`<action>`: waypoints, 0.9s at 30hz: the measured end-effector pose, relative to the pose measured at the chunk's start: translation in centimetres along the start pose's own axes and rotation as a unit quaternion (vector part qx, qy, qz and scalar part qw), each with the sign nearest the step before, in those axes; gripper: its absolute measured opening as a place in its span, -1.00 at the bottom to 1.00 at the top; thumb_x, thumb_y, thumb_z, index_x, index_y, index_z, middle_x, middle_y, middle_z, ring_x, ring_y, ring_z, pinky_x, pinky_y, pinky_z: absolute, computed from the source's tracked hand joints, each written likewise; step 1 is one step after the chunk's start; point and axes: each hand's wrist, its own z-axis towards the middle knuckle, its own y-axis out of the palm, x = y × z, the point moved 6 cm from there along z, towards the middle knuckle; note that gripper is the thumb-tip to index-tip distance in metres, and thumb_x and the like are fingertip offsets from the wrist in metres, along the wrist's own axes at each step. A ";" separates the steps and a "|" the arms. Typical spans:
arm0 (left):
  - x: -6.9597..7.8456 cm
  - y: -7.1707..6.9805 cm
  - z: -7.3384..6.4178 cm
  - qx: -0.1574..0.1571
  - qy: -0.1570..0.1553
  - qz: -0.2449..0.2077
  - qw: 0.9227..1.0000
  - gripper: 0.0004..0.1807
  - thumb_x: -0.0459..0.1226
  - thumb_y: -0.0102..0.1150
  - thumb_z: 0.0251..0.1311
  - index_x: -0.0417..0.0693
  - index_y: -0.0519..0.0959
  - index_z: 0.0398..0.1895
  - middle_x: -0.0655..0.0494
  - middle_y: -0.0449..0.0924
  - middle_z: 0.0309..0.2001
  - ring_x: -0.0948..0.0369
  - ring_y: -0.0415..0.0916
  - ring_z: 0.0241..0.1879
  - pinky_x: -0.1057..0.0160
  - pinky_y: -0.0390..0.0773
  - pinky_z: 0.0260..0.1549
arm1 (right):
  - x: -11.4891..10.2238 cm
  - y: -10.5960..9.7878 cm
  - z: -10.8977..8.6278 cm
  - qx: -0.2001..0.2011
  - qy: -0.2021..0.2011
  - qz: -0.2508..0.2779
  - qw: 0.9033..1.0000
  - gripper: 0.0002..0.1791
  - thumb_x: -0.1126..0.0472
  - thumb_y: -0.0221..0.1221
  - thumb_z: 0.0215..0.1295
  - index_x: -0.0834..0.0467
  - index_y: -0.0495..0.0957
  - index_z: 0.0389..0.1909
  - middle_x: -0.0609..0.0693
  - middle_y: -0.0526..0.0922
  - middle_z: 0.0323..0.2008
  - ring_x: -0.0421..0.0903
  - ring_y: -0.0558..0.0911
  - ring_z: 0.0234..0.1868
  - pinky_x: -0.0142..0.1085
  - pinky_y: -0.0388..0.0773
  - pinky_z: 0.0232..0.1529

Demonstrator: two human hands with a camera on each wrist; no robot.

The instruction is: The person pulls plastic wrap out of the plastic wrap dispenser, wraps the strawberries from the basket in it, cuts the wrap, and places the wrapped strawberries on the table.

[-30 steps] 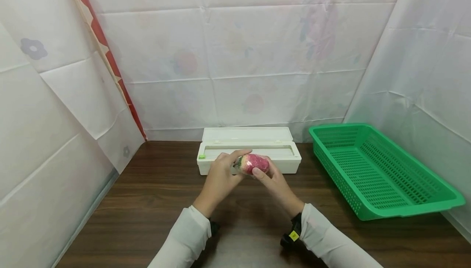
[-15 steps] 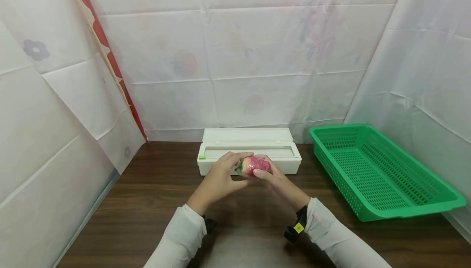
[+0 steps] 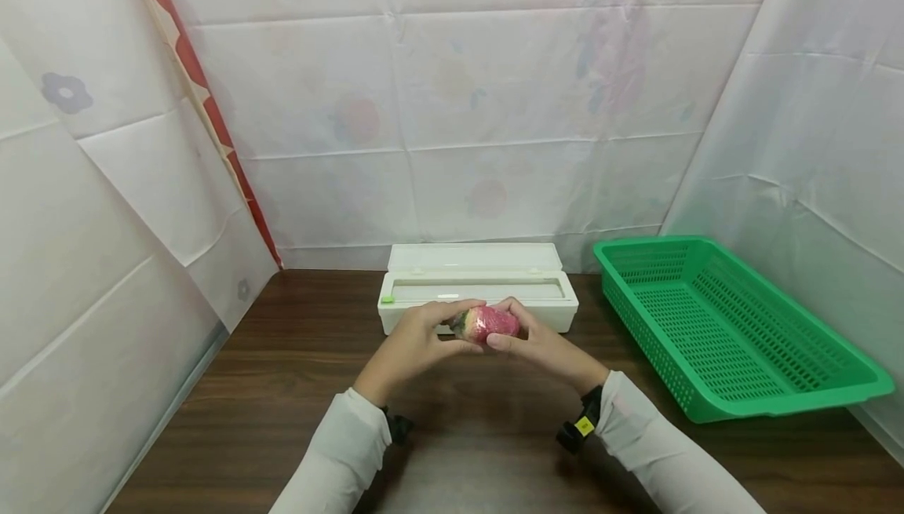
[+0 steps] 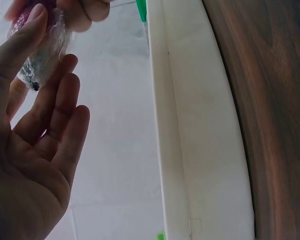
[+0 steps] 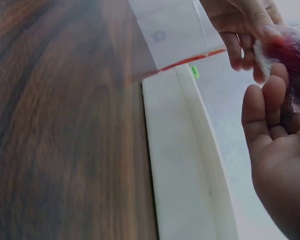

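A small pink fruit (image 3: 492, 324), pale yellow and green toward its left end, is wrapped in clear cling film and held up in front of the white box. My left hand (image 3: 415, 343) holds its left end between thumb and fingers. On the other end, my right hand (image 3: 549, 348) grips it with the thumb in front and fingers behind. Crinkled film bunches around the dark tip of the fruit (image 4: 42, 57) in the left wrist view, where the left thumb presses on it. In the right wrist view, the right fingers partly cover the wrapped fruit (image 5: 290, 52).
Behind the hands stands a long white cling film dispenser (image 3: 480, 314), lid (image 3: 475, 257) raised, with a green slider (image 3: 388, 300) at its left. A green perforated basket (image 3: 734, 333) sits at the right of the brown wooden table (image 3: 282, 388). White sheets (image 3: 452, 106) enclose the back and sides.
Both forearms have spread slightly apart and the hands have come a little lower, still holding the wrapped fruit. The left fingers have opened a bit around its end. Dispenser and basket stay put.
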 end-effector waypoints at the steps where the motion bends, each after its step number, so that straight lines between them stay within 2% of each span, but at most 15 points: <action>1: 0.1 0.0 0.0 -0.002 0.006 0.002 1.000 -0.35 -0.08 0.53 0.02 0.19 0.60 0.26 0.35 0.64 0.09 0.34 0.56 0.01 0.20 0.62 -0.05 | 0.0 -0.2 0.0 0.001 0.002 -0.012 1.000 -0.62 0.09 0.20 0.45 0.16 0.33 0.11 0.16 0.54 0.00 0.01 0.53 -0.02 -0.10 0.55 -0.02; 5: 0.1 0.2 0.0 -0.013 0.012 0.005 1.000 -0.37 -0.07 0.53 0.03 0.20 0.61 0.25 0.38 0.67 0.01 0.32 0.55 -0.08 0.18 0.63 -0.12 | -0.1 -0.8 -0.1 0.007 0.022 -0.048 0.999 -0.58 0.10 0.32 0.35 0.14 0.45 0.11 0.09 0.65 -0.07 -0.02 0.59 -0.07 -0.19 0.60 -0.10; 9: -0.2 0.4 0.0 -0.024 -0.006 0.010 1.000 -0.36 -0.03 0.52 0.01 0.30 0.60 0.25 0.47 0.67 -0.07 0.34 0.51 -0.16 0.26 0.61 -0.18 | -0.3 -1.3 -0.2 0.023 0.040 -0.102 0.994 -0.51 0.06 0.42 0.23 0.10 0.53 0.13 0.00 0.72 -0.16 -0.06 0.63 -0.17 -0.25 0.63 -0.21; 12: -0.4 0.4 -0.1 -0.023 -0.020 0.014 0.999 -0.36 0.00 0.51 0.02 0.31 0.60 0.26 0.48 0.66 -0.07 0.34 0.50 -0.17 0.30 0.60 -0.21 | -0.5 -1.4 -0.2 0.029 0.039 -0.129 0.990 -0.48 0.01 0.43 0.22 0.08 0.55 0.15 -0.03 0.72 -0.16 -0.06 0.63 -0.18 -0.23 0.63 -0.22; 15: -0.5 0.4 -0.2 -0.020 -0.025 0.019 0.999 -0.35 0.00 0.51 0.02 0.25 0.60 0.26 0.43 0.67 -0.07 0.33 0.50 -0.19 0.30 0.59 -0.25 | -0.5 -1.3 -0.3 0.034 0.028 -0.126 0.991 -0.45 0.01 0.37 0.29 0.06 0.51 0.24 0.00 0.69 -0.06 -0.03 0.64 -0.10 -0.17 0.65 -0.13; 20: -1.0 0.0 -0.3 -0.007 -0.037 0.015 0.999 -0.34 -0.01 0.53 0.01 0.21 0.60 0.26 0.42 0.66 -0.13 0.33 0.51 -0.25 0.24 0.61 -0.26 | -0.5 -1.5 -0.8 0.065 0.018 -0.103 0.992 -0.38 0.02 0.26 0.40 -0.02 0.35 0.43 0.05 0.63 0.03 0.00 0.63 -0.03 -0.11 0.64 -0.06; 24: -0.9 -0.4 -0.3 0.000 -0.036 0.009 0.999 -0.35 -0.02 0.54 0.01 0.19 0.61 0.25 0.39 0.67 -0.13 0.32 0.53 -0.25 0.11 0.64 -0.24 | -0.9 -1.6 -0.9 0.078 0.000 -0.125 0.989 -0.43 0.00 0.27 0.39 -0.03 0.45 0.38 -0.02 0.63 0.05 -0.01 0.61 -0.04 -0.14 0.64 -0.08; 27: -0.9 -0.6 -0.2 -0.005 -0.037 0.013 0.999 -0.34 -0.03 0.53 0.02 0.14 0.60 0.26 0.32 0.68 -0.09 0.32 0.56 -0.20 0.11 0.65 -0.22 | -1.3 -1.6 -0.8 0.079 -0.009 -0.147 0.986 -0.46 -0.02 0.27 0.38 -0.02 0.49 0.35 -0.05 0.65 0.04 -0.02 0.60 -0.07 -0.19 0.64 -0.10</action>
